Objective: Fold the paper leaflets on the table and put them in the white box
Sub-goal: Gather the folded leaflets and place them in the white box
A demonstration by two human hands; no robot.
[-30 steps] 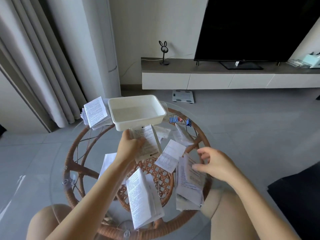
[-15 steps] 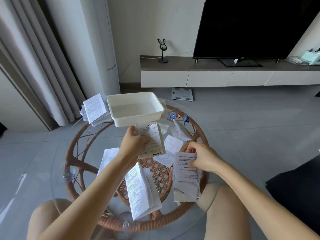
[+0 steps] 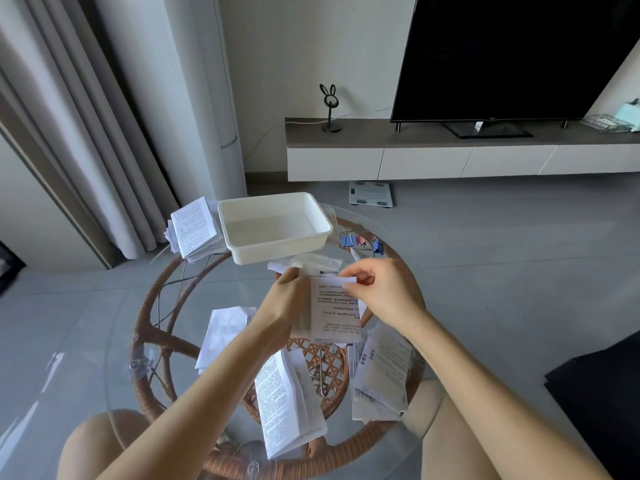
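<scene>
Left hand: fingers curled round the left long edge of a printed leaflet, holding it up off the glass. There may be a second sheet behind it; this cannot be told.

Right hand: thumb and fingers pinch the leaflet's far short edge, where a narrow strip looks turned over. Judged to be a fold in progress, not yet creased flat.

Left to right on the table:
- stack of printed sheets at the far left rim, just beside the box
- box, white, nothing seen inside, on the far side of the table
- loose leaflets scattered on the near half, centre and right, still unfolded or only half folded
- clips just right of the box

Key relation: the box lies straight ahead of both hands, just beyond the held leaflet and slightly left of it. The leaflet's long axis runs away from the person, pointing at the near wall of the box; the box's long side runs across. The left hand is nearer the box, so a short forward reach from it should serve once the fold is pressed.

Task judged early: box bare, many sheets left.
</scene>
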